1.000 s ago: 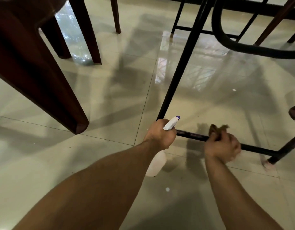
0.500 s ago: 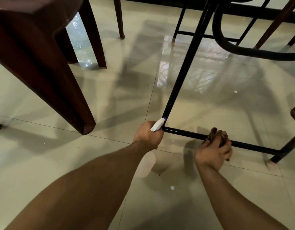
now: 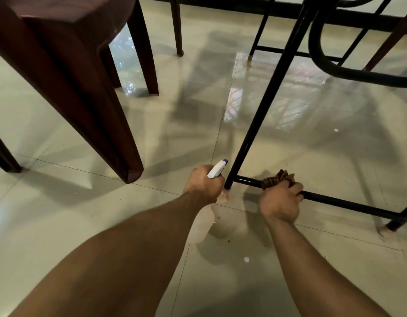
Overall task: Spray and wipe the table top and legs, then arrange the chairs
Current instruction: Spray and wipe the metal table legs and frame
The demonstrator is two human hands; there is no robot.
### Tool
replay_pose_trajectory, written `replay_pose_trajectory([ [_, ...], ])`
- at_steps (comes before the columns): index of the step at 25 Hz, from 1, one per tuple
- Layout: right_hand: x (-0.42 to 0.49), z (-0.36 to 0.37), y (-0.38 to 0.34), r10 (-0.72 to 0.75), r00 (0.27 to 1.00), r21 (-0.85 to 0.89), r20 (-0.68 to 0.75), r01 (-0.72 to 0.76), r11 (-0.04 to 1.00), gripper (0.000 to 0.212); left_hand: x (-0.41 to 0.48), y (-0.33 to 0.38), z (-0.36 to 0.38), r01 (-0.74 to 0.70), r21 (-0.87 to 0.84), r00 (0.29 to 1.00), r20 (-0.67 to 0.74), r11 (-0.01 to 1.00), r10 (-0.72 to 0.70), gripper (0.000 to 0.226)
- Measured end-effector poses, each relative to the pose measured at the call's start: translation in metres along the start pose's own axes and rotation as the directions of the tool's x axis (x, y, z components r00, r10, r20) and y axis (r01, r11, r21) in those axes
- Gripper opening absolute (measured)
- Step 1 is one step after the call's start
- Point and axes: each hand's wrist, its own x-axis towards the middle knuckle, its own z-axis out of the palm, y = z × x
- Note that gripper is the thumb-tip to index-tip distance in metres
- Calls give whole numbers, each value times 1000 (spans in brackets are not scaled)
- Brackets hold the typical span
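Note:
I look down under a table with a black metal frame. A slanted black leg (image 3: 262, 115) meets a low black crossbar (image 3: 349, 204) near the floor. My right hand (image 3: 280, 202) grips a brown cloth (image 3: 275, 179) wrapped round the crossbar, close to the leg's foot. My left hand (image 3: 203, 184) holds a white spray bottle (image 3: 203, 225) by its neck, just left of that foot. The bottle's white nozzle with a blue tip (image 3: 218, 168) points up and right, and its body hangs under my wrist.
A dark brown plastic chair (image 3: 67, 72) stands at the left, its near leg (image 3: 129, 165) close to my left hand. More black bars and a curved black tube (image 3: 335, 67) fill the upper right. The glossy tiled floor (image 3: 83, 225) carries small white specks.
My right hand slid the cloth leftward along the crossbar toward the leg's foot. My left hand with the bottle also shifted left, past the leg.

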Motion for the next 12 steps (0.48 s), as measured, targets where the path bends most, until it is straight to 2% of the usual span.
replay_pose_trajectory([
  [2, -11, 4, -31, 0, 995, 131, 103, -14, 991, 61, -1, 4, -1, -14, 12, 1000, -6, 1000, 15, 16],
  [3, -21, 6, -46, -66, 986, 222, 156, 30, 975, 62, -1, 7, -1, -21, 17, 1000, -8, 1000, 21, 15],
  [5, -42, 18, -57, -278, 950, 331, 142, 219, 918, 67, -2, 9, 0, -17, 16, 1000, -14, 1000, 17, 14],
  [6, -49, 23, -52, -392, 914, 293, 106, 348, 890, 70, -2, 9, 2, -12, 9, 1000, -12, 1000, 12, 13],
  [8, -43, 22, -28, -505, 852, 49, 136, 503, 863, 66, -4, 10, 5, -10, -2, 1000, -3, 1000, 10, 12],
  [9, -29, 19, -17, -494, 854, -67, 161, 509, 858, 61, -5, 10, 4, -10, 0, 1000, -1, 1000, 10, 14],
  [10, -16, 14, -10, -413, 901, -121, 135, 429, 895, 56, -6, 11, 3, -14, -2, 1000, 4, 1000, 14, 14],
  [12, -9, 11, -9, -226, 972, -118, 68, 232, 965, 55, -6, 10, 2, -18, -14, 1000, 17, 1000, 18, 15],
])
